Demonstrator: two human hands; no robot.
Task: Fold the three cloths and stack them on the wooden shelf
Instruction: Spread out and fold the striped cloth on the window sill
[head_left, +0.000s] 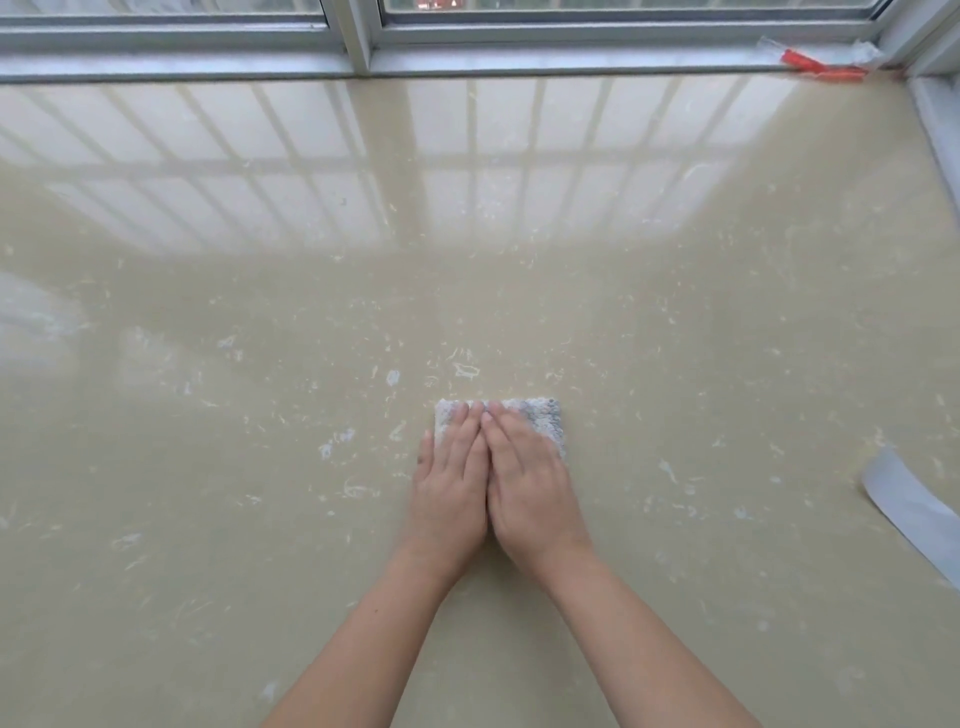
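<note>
A small folded cloth (540, 413), white and grey with a fuzzy nap, lies flat on the glossy beige stone surface (260, 467) just right of centre. Both hands lie flat on it, side by side, fingers straight and pointing away from me. My left hand (452, 483) covers the cloth's left part and my right hand (527, 478) covers its middle and near edge. Only the far edge and right side of the cloth show. I see no other cloth and no wooden shelf.
A grey strip of flat material (914, 509) lies at the right edge. A window frame (358, 47) runs along the far side, with an orange-red item in clear wrapping (821, 65) on the sill at the far right. A white wall edge (935, 130) borders the right.
</note>
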